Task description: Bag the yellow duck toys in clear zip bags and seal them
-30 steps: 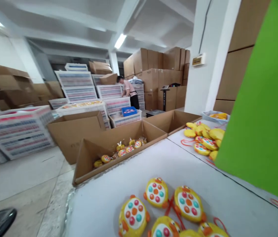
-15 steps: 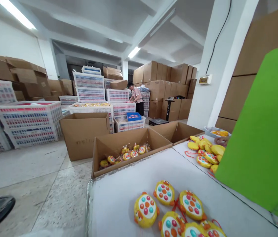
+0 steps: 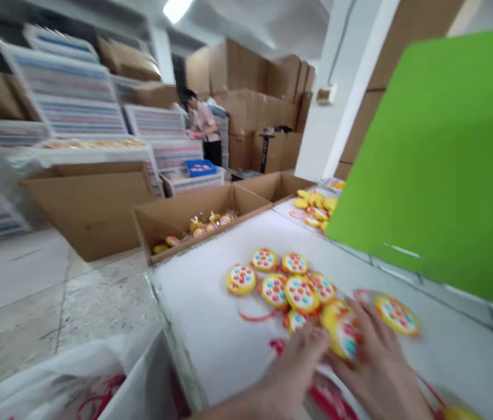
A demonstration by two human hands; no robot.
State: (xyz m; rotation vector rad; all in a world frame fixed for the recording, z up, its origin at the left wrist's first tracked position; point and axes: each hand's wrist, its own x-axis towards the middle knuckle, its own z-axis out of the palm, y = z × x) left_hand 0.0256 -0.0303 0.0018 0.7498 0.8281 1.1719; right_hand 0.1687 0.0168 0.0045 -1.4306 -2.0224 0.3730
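Note:
Several round yellow toys with coloured buttons and red cords lie clustered on a white table. My two hands come in from the bottom edge, smeared by motion. My left hand has its fingers stretched out and touches the left side of one yellow toy. My right hand lies over that toy's right edge and grips it. Another yellow toy lies alone just right of my right hand.
A green board stands along the table's right side. Beyond the table, a cardboard box holds bagged toys, and a second toy pile lies further back. A white bag sits bottom left. A person works among stacked crates.
The view has tipped down and swung. Both my hands have come into view from below and reached the toy cluster, one toy now between them.

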